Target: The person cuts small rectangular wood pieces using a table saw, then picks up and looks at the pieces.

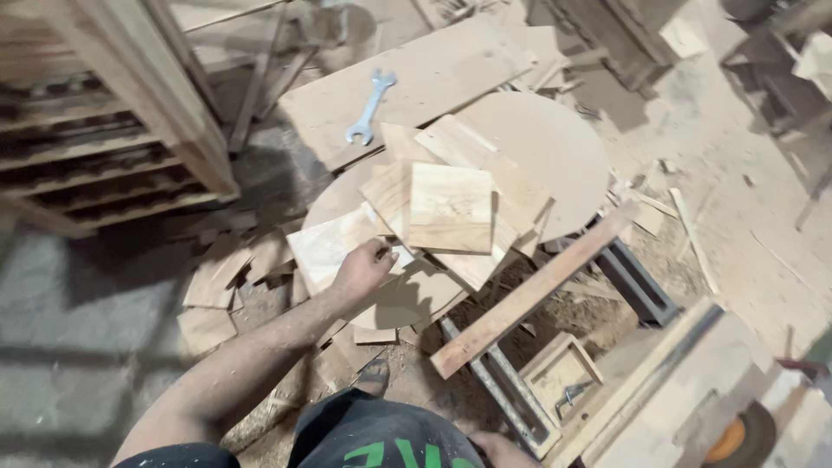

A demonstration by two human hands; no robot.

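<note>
Nearest the camera: dark trousers with green lettering [381,438], the wearer standing over the scrap heap.

Left hand [364,267]: reaching down to the heap, fingers [381,253] curling closed on the edge of a pale wood offcut [325,247], which is lying just left of the square board [450,207] topping the pile.

Right hand [498,451]: showing only at the frame's bottom edge, well below the square board; grip cannot be told.

Handling advice: judging by the overlap, the offcut is best drawn out sideways and low, keeping the pieces above from sliding.

Count: one spanner [371,107], lying on a sheet above the square board; two round discs [555,152] underlying the pile; one long batten [529,295] leaning to its lower right; stacked flat offcuts, roughly six, exact number unclear.
</note>
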